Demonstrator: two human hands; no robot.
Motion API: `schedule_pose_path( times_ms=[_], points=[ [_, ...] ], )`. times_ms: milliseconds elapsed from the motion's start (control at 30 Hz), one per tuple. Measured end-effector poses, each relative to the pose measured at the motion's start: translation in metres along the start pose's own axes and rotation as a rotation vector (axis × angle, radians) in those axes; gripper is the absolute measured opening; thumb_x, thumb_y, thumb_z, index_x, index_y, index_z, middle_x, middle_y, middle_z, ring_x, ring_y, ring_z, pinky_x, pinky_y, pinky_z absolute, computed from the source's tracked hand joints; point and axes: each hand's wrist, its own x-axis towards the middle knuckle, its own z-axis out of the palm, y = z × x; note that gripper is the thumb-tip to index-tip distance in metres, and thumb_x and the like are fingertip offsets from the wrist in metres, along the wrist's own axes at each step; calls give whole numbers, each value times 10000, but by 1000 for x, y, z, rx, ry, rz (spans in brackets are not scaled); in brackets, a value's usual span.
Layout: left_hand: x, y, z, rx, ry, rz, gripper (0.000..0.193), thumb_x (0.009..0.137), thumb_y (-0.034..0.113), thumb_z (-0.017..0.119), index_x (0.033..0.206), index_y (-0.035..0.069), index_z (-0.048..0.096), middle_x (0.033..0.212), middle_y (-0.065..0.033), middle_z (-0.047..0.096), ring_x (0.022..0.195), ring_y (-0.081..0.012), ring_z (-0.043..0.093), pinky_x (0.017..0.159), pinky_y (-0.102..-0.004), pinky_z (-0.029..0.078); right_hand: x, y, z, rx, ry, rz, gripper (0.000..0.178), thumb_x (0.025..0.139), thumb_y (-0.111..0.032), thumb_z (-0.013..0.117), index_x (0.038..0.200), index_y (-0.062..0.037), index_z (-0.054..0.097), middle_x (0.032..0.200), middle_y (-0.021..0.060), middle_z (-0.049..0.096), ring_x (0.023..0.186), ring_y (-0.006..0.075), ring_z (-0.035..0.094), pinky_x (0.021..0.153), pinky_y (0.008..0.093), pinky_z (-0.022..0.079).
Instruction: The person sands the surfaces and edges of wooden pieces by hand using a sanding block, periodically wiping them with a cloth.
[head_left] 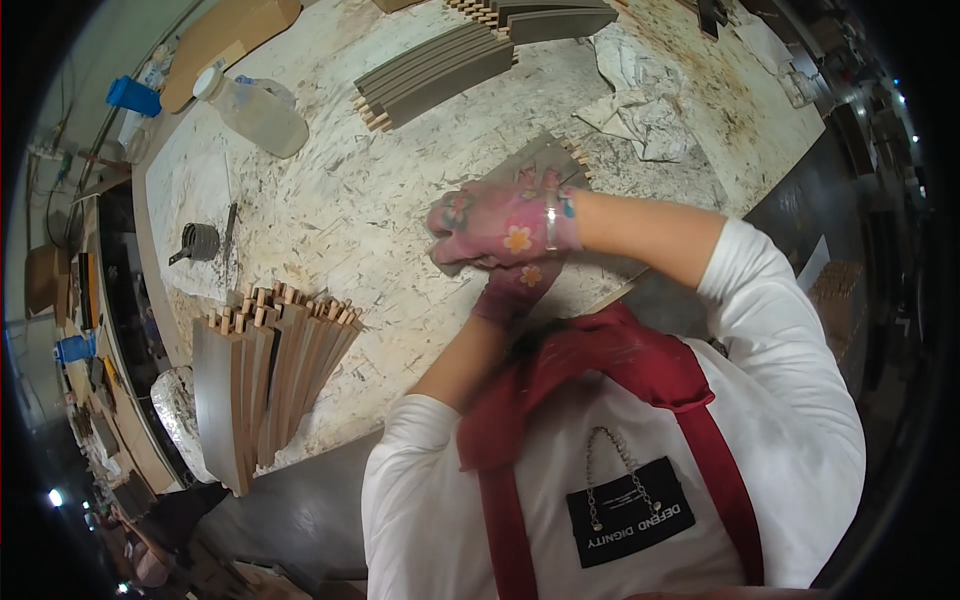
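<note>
Both my hands wear pink flowered gloves and meet over the near middle of the table. My right hand (pixel 510 222) lies on top, its fingers closed around a grey curved wooden slat (pixel 530 160). Pale dowel pegs stick out of the slat's far right end. Below it, my left hand (pixel 515 290) is crossed by the right one, and its fingers are hidden. A bundle of similar slats (pixel 270 375) stands at the near left, pegs pointing up and away from me.
The white table (pixel 370 230) is scuffed and stained. More slats (pixel 435 75) lie stacked at the far side. A clear jug (pixel 255 115) of liquid stands far left, near a blue cup (pixel 133 97). A dark coil (pixel 200 241) sits left; a crumpled cloth (pixel 640 120) lies far right.
</note>
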Motion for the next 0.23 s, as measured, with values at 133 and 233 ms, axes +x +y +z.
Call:
schedule_pose_path(
  times_ms=[133,233],
  points=[
    [-13,9,-16,488,-221,-13,355,917,394,633,1136,131,727,1136,-133,714,1169,-371,609,1055,-534,415,27,21,-9,-108,20,-7,171,830,-163,679,993,-206,710,1088,109,597,1046,327,616,855,433,527],
    [-1,29,-31,757,-189,149,323,939,384,582,1071,149,760,1105,-129,721,1154,-326,617,1053,-525,409,36,41,-25,-193,79,243,241,821,-198,706,1060,-221,701,1178,131,598,1131,351,604,878,449,532]
  ],
)
